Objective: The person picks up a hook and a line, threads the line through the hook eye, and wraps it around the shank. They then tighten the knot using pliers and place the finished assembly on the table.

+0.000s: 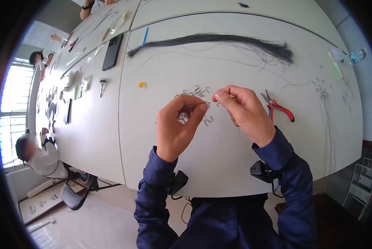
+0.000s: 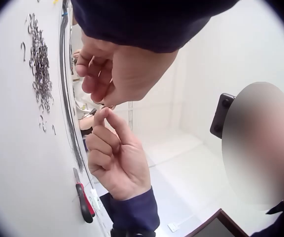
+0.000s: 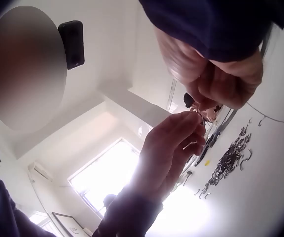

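Note:
Over the table, my left hand [image 1: 175, 126] pinches a small fish hook [image 1: 208, 103] between thumb and forefinger. Facing it, my right hand [image 1: 248, 110] has its thumb and forefinger tips together on a thin line, which is barely visible. The fingertips of both hands are close together, as the left wrist view also shows. A pile of metal fish hooks [image 2: 40, 69] lies on the table beneath them, partly covered by the left hand in the head view. Red-handled pliers [image 1: 282, 111] rest just right of the right hand.
A long bundle of dark strands [image 1: 219, 39], tied with a blue tie [image 1: 145, 37], stretches across the back. Hooks on lines [image 1: 325, 95] lie at right. A yellow piece [image 1: 142, 85] and a black phone [image 1: 112, 52] are at left. Other people sit farther left.

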A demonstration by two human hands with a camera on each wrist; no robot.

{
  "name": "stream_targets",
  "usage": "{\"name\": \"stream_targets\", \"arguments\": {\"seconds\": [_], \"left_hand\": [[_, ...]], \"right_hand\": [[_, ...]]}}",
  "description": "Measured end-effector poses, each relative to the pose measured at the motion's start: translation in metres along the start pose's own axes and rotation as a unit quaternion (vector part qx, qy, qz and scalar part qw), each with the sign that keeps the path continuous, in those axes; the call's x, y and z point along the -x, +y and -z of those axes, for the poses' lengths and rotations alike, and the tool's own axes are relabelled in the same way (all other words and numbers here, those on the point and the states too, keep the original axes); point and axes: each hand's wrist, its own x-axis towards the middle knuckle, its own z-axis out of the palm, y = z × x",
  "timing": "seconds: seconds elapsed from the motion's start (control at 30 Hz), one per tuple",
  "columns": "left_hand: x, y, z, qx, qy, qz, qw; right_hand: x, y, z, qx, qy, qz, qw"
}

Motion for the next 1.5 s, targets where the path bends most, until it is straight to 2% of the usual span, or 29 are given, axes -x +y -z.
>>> {"name": "stream_targets", "arguments": {"seconds": [0.07, 0.17, 0.27, 0.67, 0.77, 0.8, 0.9, 1.0, 1.1, 1.13, 1.23, 1.3, 1.5], "left_hand": [[-0.001, 0.002, -0.005, 0.16, 0.004, 0.092, 0.983], [-0.004, -0.009, -0.011, 0.328, 0.006, 0.16, 0.931], [-0.002, -0.014, -0.017, 0.396, 0.021, 0.19, 0.898], [-0.002, -0.019, -0.018, 0.415, -0.013, 0.221, 0.883], [-0.001, -0.008, -0.029, 0.289, 0.061, 0.135, 0.946], [0.001, -0.012, -0.029, 0.262, 0.04, 0.096, 0.96], [-0.001, -0.01, -0.033, 0.284, 0.05, 0.114, 0.951], [-0.002, -0.015, -0.024, 0.241, 0.092, 0.102, 0.961], [-0.005, -0.025, -0.019, 0.018, 0.072, 0.028, 0.997], [-0.006, -0.019, -0.019, -0.054, 0.049, 0.005, 0.997], [-0.007, -0.012, -0.026, -0.099, 0.004, -0.03, 0.995], [-0.015, -0.007, -0.028, -0.148, -0.027, -0.091, 0.984], [-0.051, -0.003, -0.062, -0.237, -0.111, -0.206, 0.943]], "right_hand": [[0.002, -0.002, -0.001, 0.002, 0.026, 0.026, 0.999], [-0.001, -0.001, -0.002, -0.002, 0.004, 0.025, 1.0], [-0.002, 0.004, -0.005, -0.005, 0.013, 0.049, 0.999], [-0.005, 0.01, -0.006, 0.013, 0.034, 0.078, 0.996], [-0.002, 0.01, -0.01, 0.041, 0.065, 0.093, 0.993], [-0.003, 0.012, -0.011, 0.033, 0.067, 0.098, 0.992], [-0.005, 0.018, -0.011, 0.025, 0.078, 0.103, 0.991], [-0.005, 0.004, 0.0, 0.035, 0.101, 0.093, 0.99], [-0.005, -0.008, 0.01, 0.023, 0.14, 0.105, 0.984], [-0.004, -0.011, 0.014, 0.02, 0.148, 0.111, 0.982], [0.004, -0.029, 0.032, -0.01, 0.207, 0.132, 0.969], [0.011, -0.045, 0.045, -0.059, 0.255, 0.15, 0.953], [0.026, -0.062, 0.082, -0.077, 0.294, 0.224, 0.926]]}}
